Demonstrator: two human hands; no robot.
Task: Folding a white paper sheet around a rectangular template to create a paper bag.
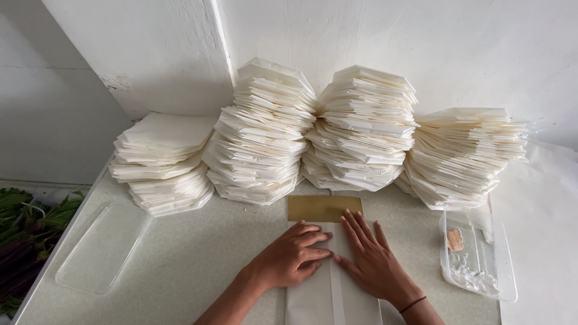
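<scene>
Here both hands, left hand [291,255] and right hand [370,256], press flat and open on the paper [330,289] at the counter's [198,259] near edge, its long axis running away towards the stacks [313,132].

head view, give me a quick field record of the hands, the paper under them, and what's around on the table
left hand: flat on the white paper, fingers pointing right
right hand: flat on the same paper, fingers spread, black band on the wrist
gold strip: at the paper's far end, just beyond the fingertips
stacks: four piles of folded white paper against the wall
left tray: clear, lying on the table
right tray: clear, with white paste and a small tan piece
table: pale speckled top
greens: leaves beyond the left edge
</scene>
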